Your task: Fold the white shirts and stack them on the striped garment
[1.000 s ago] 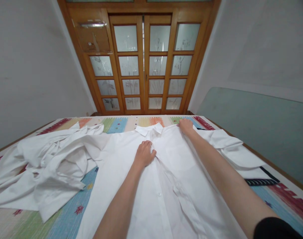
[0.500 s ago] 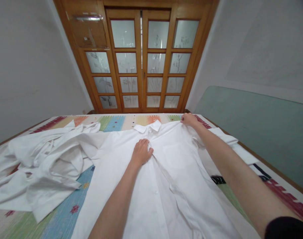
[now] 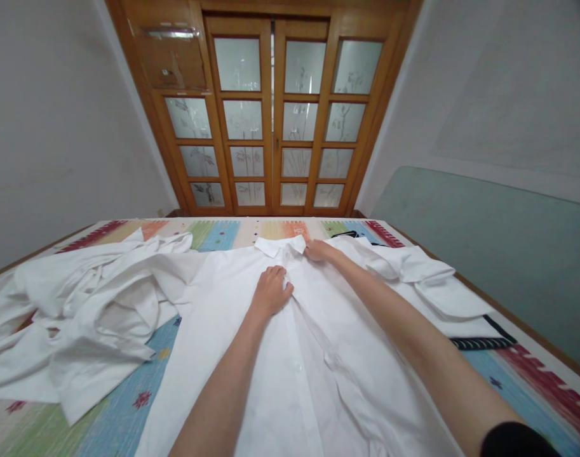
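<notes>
A white button-up shirt (image 3: pixel 213 330) lies spread front side up, its collar (image 3: pixel 280 245) pointing away from me. My left hand (image 3: pixel 272 291) is closed on the front opening just below the collar, its fingertips bunching the cloth a little. At the collar's right corner, my right hand (image 3: pixel 318 250) pinches the shirt fabric between bent fingers; the fingertips are partly hidden. Wrinkles run down the front from my left hand. The right sleeve (image 3: pixel 425 270) lies loosely folded beyond my right forearm.
A crumpled heap of white cloth (image 3: pixel 89 311) lies at the left. Underneath is a colourful patterned cover (image 3: pixel 141 400). A dark striped item (image 3: pixel 483 343) shows at the right. Beyond stand wooden doors with glass panes (image 3: pixel 270 114); a pale green panel (image 3: pixel 485 235) leans at the right wall.
My right hand has moved left from the shirt's right shoulder to the collar. The sleeve on the right now lies flatter and further out. My left hand has stayed in place.
</notes>
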`<state>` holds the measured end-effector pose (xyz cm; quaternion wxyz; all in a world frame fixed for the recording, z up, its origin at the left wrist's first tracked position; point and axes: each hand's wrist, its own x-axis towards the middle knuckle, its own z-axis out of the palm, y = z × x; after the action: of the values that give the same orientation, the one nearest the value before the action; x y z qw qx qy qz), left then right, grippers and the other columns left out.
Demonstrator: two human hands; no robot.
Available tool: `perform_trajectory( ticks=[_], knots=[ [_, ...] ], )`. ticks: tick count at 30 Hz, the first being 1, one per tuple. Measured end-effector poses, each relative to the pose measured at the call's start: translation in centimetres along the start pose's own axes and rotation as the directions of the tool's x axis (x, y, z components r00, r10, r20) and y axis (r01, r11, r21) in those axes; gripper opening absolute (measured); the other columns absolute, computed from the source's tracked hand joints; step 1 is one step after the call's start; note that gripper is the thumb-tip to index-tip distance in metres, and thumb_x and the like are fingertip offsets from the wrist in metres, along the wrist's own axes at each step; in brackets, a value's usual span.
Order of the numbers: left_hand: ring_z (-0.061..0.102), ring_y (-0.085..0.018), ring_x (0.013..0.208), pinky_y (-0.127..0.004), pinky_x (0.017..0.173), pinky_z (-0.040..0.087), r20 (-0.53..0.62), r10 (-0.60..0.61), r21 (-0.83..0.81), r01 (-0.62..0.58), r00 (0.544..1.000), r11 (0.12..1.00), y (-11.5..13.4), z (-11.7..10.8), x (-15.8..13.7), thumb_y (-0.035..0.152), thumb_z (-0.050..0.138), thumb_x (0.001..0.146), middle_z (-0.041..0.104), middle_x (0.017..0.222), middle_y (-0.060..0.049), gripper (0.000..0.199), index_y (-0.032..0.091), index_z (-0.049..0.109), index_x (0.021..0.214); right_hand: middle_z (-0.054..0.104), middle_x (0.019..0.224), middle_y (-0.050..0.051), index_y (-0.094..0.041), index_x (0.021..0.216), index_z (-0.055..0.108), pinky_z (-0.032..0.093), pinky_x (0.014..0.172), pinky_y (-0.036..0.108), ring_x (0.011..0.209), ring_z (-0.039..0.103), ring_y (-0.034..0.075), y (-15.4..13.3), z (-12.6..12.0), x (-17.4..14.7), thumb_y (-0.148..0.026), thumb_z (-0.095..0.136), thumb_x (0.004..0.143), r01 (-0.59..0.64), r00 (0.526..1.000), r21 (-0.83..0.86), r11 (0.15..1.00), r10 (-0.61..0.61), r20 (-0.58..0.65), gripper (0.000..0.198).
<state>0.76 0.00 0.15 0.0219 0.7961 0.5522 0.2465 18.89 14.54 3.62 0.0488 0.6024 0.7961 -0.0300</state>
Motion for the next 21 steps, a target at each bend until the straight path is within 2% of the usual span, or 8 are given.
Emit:
perform_trajectory(
  ticks=[3, 5, 7, 10, 15, 21],
  knots=[
    [0.054, -0.025, 0.114, -0.040, 0.100, 0.042, -0.004, 0.005, -0.003, -0.005, 1.000, 1.000, 0.0, 0.0, 0.0, 0.023, 0.050, 0.087, 0.063, 0.119, -0.012, 0.025, 0.018, 0.060, 0.111, 0.028, 0.158, 0.022, -0.007, 0.154, 0.027, 0.030, 0.112, 0.046, 0.144, 0.031, 0.034, -1.0, 1.9, 0.1, -0.032, 0.038, 0.095, -0.061, 0.998, 0.031, 0.998, 0.062, -0.003, 0.064],
    [0.054, -0.025, 0.114, -0.040, 0.101, 0.042, -0.007, 0.006, -0.005, -0.006, 1.000, 1.000, 0.0, 0.0, 0.0, 0.024, 0.050, 0.089, 0.063, 0.119, -0.011, 0.025, 0.018, 0.060, 0.111, 0.016, 0.162, 0.020, -0.007, 0.157, 0.015, 0.021, 0.117, 0.049, 0.148, 0.018, 0.034, -1.3, 2.6, 0.0, -0.032, 0.034, 0.096, -0.103, 0.994, 0.073, 0.992, 0.104, -0.017, 0.068],
    [0.054, -0.025, 0.115, -0.040, 0.101, 0.042, -0.016, 0.006, -0.008, -0.006, 1.000, 1.000, -0.1, 0.1, 0.0, 0.027, 0.048, 0.091, 0.063, 0.120, -0.011, 0.024, 0.019, 0.060, 0.111, 0.010, 0.164, 0.018, -0.007, 0.157, 0.012, 0.014, 0.119, 0.048, 0.150, 0.011, 0.032, -1.5, 2.9, -0.1, -0.032, 0.029, 0.097, -0.133, 0.990, 0.113, 0.985, 0.137, -0.027, 0.067],
    [0.054, -0.025, 0.115, -0.040, 0.101, 0.042, -0.023, 0.003, -0.007, -0.003, 1.000, 1.000, -0.2, 0.2, 0.1, 0.031, 0.047, 0.094, 0.063, 0.121, -0.012, 0.026, 0.018, 0.060, 0.111, 0.005, 0.164, 0.018, -0.005, 0.157, 0.012, 0.012, 0.120, 0.049, 0.151, 0.005, 0.032, -1.9, 2.6, -0.6, -0.031, 0.024, 0.098, -0.162, 0.985, 0.126, 0.979, 0.167, -0.032, 0.065],
    [0.054, -0.026, 0.115, -0.041, 0.100, 0.043, -0.007, 0.004, -0.006, -0.004, 1.000, 1.000, -0.2, 0.0, 0.2, 0.029, 0.051, 0.091, 0.063, 0.121, -0.013, 0.026, 0.018, 0.061, 0.112, 0.006, 0.163, 0.019, -0.005, 0.157, 0.012, 0.016, 0.119, 0.048, 0.150, 0.008, 0.032, -2.3, 1.8, -2.3, -0.034, 0.021, 0.100, -0.146, 0.989, 0.119, 0.982, 0.147, 0.002, 0.065],
    [0.055, -0.025, 0.114, -0.040, 0.100, 0.043, -0.017, 0.000, -0.023, 0.000, 1.000, 1.000, -0.2, -0.1, 0.2, 0.025, 0.052, 0.089, 0.064, 0.119, -0.011, 0.025, 0.019, 0.061, 0.111, 0.020, 0.160, 0.021, -0.007, 0.153, 0.028, 0.021, 0.117, 0.049, 0.147, 0.022, 0.033, -0.8, 1.1, -5.2, -0.046, 0.029, 0.101, -0.059, 0.995, 0.028, 0.998, 0.056, 0.087, 0.065]
  ],
)
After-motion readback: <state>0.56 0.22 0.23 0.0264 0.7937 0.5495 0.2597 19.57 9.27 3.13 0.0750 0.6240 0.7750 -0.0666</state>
